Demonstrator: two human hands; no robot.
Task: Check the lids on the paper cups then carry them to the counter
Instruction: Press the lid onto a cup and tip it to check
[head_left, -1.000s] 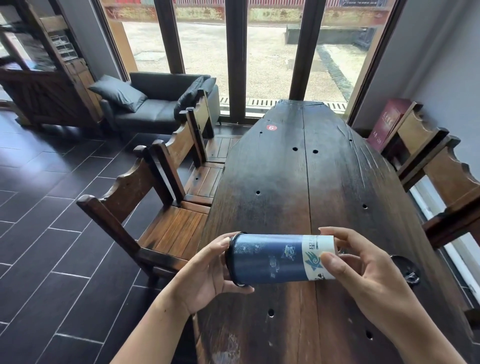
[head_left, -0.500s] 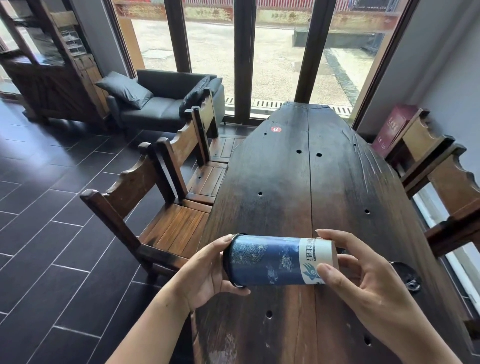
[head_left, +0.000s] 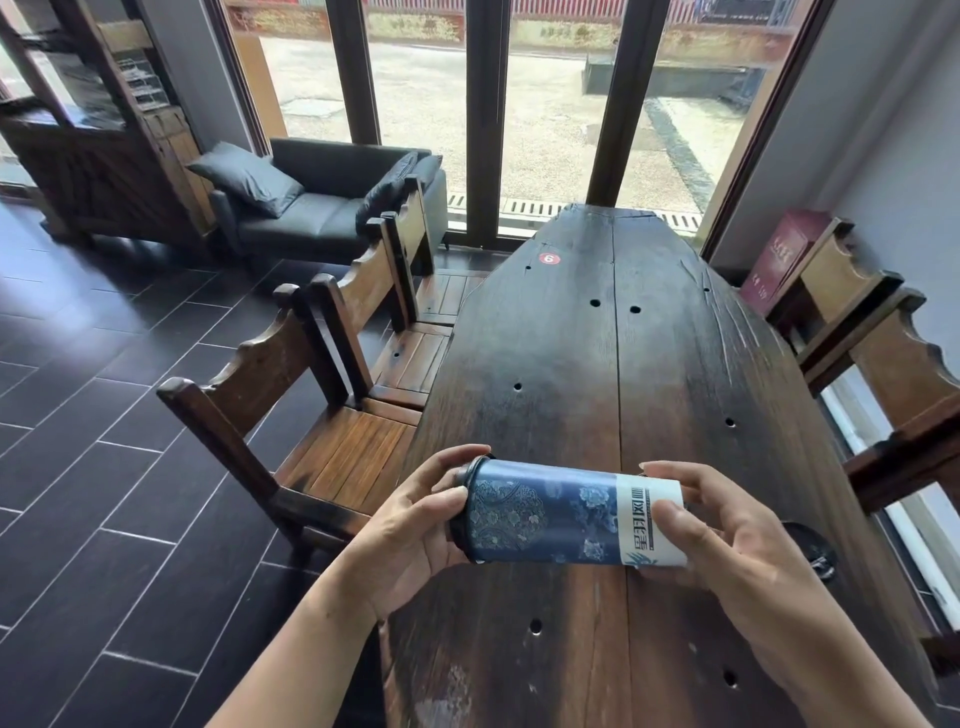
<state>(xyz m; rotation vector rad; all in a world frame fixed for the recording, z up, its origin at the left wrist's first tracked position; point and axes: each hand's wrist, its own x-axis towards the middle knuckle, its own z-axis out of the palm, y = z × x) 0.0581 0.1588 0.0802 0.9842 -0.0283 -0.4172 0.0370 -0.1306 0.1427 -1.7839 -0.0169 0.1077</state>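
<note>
**Item:** one paper cup (head_left: 561, 519), held on its side in the air above the near end of the table (head_left: 597, 364), clear of the wood. The lid (head_left: 460, 512) end points toward the table's left edge and the base toward its right.

**Hands:** the left hand (head_left: 410, 540) grips the lid end, with the thumb on the near face by the rim and the fingers curled over the top. The right hand (head_left: 727, 545) grips the base end, with the thumb pressed flat on the white band and the fingers curled round behind.

**Risks, as judged:** with the cup horizontal, a poorly seated lid could weep or pop off if the left hand nudges the rim, spilling onto the table. A hard squeeze could buckle the paper wall. Whether the cup holds liquid cannot be told.

**Materials:**
- The cup is a tall, slightly tapered cylinder of smooth printed paper, blue floral with a lettered white band.
- Its lid is black and thin-rimmed, likely plastic.
- The table is dark weathered plank, seamed lengthwise and pitted with round holes.
- A dark round object (head_left: 815, 545) lies at the table's right side, partly hidden.
- Carved wooden chairs (head_left: 322, 415) flank the table.
</note>
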